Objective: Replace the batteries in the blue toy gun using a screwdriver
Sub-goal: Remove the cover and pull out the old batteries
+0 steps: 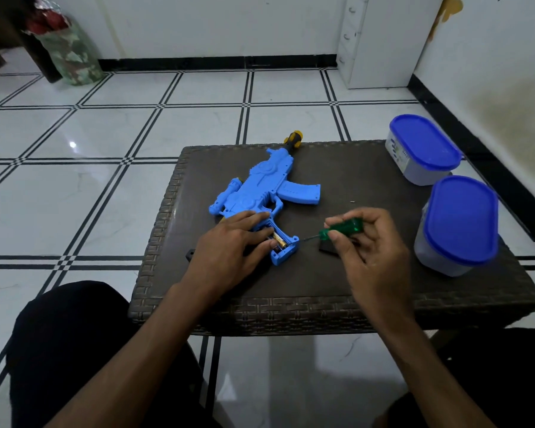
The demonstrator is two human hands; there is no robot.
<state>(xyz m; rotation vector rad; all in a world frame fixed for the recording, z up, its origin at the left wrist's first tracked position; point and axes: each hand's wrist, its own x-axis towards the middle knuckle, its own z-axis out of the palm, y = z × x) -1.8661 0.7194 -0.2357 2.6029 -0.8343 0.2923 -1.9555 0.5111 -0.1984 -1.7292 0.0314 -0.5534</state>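
Observation:
The blue toy gun (pixel 260 193) lies flat on the dark woven table (pixel 322 288), its muzzle pointing away from me. Its grip compartment is open and a gold and black battery (pixel 280 239) shows inside. My left hand (pixel 229 242) presses on the gun's grip, with the fingertips at the battery. My right hand (pixel 368 242) holds a green-handled screwdriver (pixel 340 229) whose thin shaft points left toward the grip's end. A dark flat piece (pixel 328 247), perhaps the battery cover, lies partly under my right hand. A tiny screw (pixel 351 201) rests on the table.
Two plastic tubs with blue lids stand on the table's right side, one at the back (pixel 423 149) and one nearer (pixel 457 223). A small dark part (pixel 190 254) lies left of my left wrist. Tiled floor surrounds the table; my dark-clothed knees are below.

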